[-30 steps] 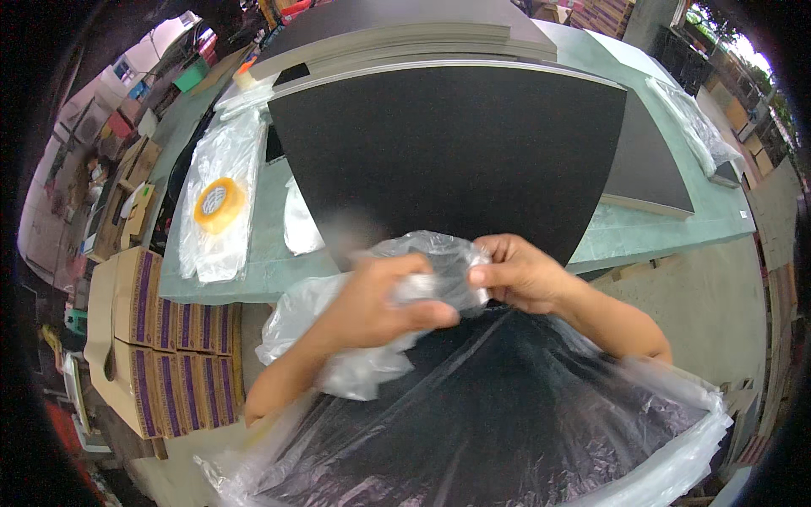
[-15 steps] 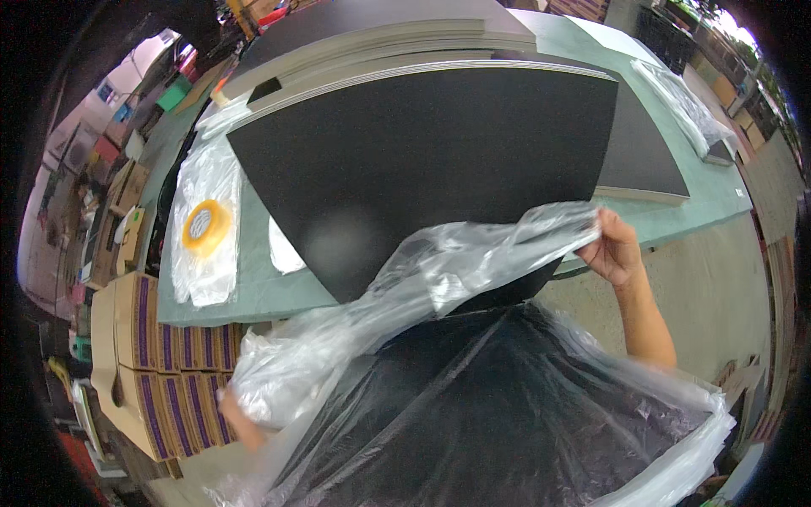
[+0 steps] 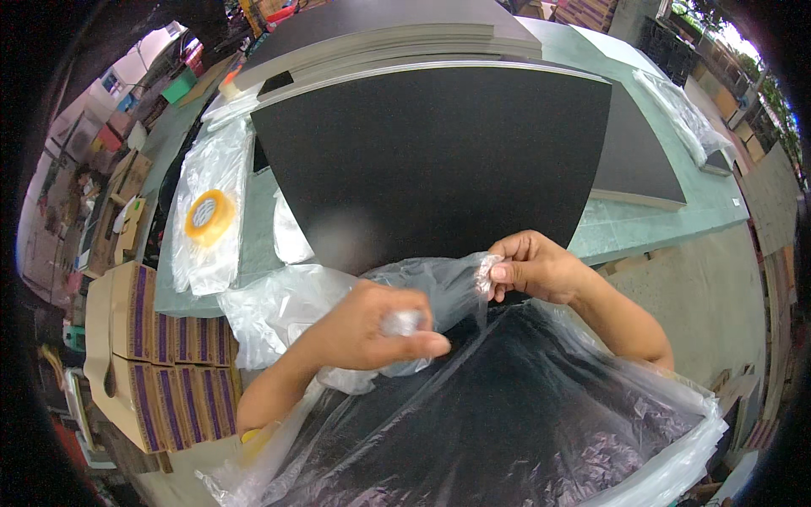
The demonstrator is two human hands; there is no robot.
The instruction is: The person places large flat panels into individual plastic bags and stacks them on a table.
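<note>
A large clear plastic bag [image 3: 456, 414] spreads across the lower part of the view, with something dark showing through it. My left hand [image 3: 380, 325] is closed around a crumpled bunch of its film, thumb pointing right. To the right, my right hand [image 3: 536, 269] pinches another gathered part of the film between thumb and fingers. A band of loose film stretches between the two hands. Just beyond them a large black panel [image 3: 448, 152] with a pale edge rises at a tilt. The bag's film covers its lower end.
Stacked dark boards [image 3: 405, 38] lie on the green table [image 3: 659, 228]. Yellow tape [image 3: 209, 218] rests on folded plastic bags [image 3: 207, 270] at the left. Another plastic-wrapped bundle [image 3: 684, 110] lies far right. Cardboard boxes [image 3: 173, 372] stand below the table at the left.
Both hands have come inward, the left one up and to the right, the right one down and to the left. The film between them has gone from stretched wide to bunched.
</note>
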